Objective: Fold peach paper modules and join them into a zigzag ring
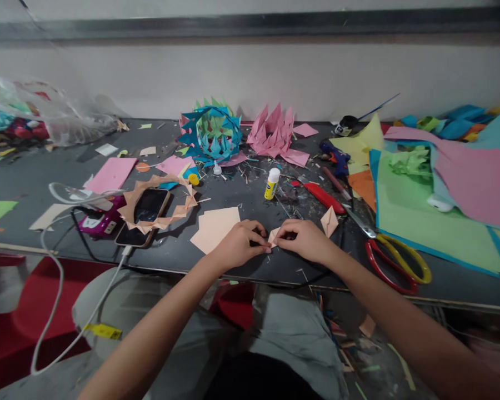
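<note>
Between my two hands, near the table's front edge, is a small folded piece of peach paper (273, 238). My left hand (246, 242) pinches its left side, while the fingers of my right hand (299, 239) close on its right side. Left of them lie several flat peach paper sheets (216, 222), partly under my left hand. Just beyond my right hand rests a folded peach paper piece (329, 221) with a pointed shape. A glue stick (271, 184) with a white cap stands upright behind my hands.
Scissors (394, 255) and a red-handled cutter (325, 198) lie to the right, beside coloured sheets (420, 216). On the left, a peach paper ring (150, 226) overlaps a phone (152, 208) near a purple power adapter (102, 221). Blue (212, 136) and pink (272, 133) paper models stand behind.
</note>
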### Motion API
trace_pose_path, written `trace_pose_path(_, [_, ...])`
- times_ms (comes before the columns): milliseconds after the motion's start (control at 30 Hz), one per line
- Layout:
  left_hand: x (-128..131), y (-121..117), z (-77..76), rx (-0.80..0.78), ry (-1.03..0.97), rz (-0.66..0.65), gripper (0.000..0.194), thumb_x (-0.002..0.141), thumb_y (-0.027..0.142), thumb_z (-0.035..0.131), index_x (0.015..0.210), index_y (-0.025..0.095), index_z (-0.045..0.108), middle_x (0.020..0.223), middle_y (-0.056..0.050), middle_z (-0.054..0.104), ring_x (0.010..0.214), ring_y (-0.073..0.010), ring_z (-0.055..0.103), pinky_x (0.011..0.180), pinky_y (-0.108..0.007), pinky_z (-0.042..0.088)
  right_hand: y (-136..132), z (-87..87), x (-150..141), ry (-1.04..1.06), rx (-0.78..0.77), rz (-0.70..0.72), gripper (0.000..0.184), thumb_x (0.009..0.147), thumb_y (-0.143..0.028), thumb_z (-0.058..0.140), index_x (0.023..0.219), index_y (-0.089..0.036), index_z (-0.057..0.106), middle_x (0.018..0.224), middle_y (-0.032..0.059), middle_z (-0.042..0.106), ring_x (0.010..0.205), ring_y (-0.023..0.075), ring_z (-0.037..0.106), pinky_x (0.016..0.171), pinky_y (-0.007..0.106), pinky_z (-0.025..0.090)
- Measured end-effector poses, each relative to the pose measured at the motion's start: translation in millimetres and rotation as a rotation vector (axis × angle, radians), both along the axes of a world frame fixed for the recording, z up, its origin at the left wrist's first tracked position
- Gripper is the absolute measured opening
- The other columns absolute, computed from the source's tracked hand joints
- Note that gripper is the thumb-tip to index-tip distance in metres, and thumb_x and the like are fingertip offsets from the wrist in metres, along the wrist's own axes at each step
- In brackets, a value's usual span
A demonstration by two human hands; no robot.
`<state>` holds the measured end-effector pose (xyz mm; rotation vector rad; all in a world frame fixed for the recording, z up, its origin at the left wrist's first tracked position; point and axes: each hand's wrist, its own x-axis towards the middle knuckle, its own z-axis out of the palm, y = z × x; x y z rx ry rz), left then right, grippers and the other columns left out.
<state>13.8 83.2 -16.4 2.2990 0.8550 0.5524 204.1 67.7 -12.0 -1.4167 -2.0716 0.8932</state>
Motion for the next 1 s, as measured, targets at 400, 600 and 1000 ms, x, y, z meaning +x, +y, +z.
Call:
trace_pose_path(400, [-1.2, -9.5, 1.4, 0.165, 0.082, 0.019, 0.012, 0.078, 0.023, 0.057, 0.081, 0.019, 0.067, 0.09, -0.003, 0.062, 0.084, -0.0143, 0.054, 0.076, -0.029, 0.041, 6.0, -2.4, -1.7, -0.135, -0.003, 0.023, 0.01, 0.07, -0.022, 0.056, 0.062, -0.017, 0.062, 0.067, 0.0, 0.061, 0.062, 0.0106, 0.052, 0.058, 0.021, 0.034])
trace_pose_path(600, [-7.3, -18.1, 1.2, 0.411, 0.184, -0.076, 0.018, 0.08, 0.021, 0.049, 0.078, 0.018, 0.067, 0.09, -0.003, 0.066, 0.086, -0.0163, 0.057, 0.075, -0.03, 0.044, 9.1, 2.9, -5.5, -0.195, 0.0, 0.063, 0.01, 0.07, -0.018, 0.054, 0.063, -0.017, 0.06, 0.064, -0.0001, 0.059, 0.061, 0.0107, 0.051, 0.057, 0.021, 0.032])
trace_pose_path(1000, [-9.3, -26.7, 4.7, 0.478, 0.324, -0.12, 0.039, 0.084, 0.04, 0.042, 0.108, 0.014, 0.058, 0.114, -0.007, 0.06, 0.105, -0.0215, 0.053, 0.083, -0.034, 0.044, 16.9, 11.9, -7.0, -0.224, -0.144, 0.124, 0.005, 0.067, -0.017, 0.056, 0.065, -0.016, 0.061, 0.063, -0.0007, 0.057, 0.058, 0.0101, 0.05, 0.054, 0.02, 0.032])
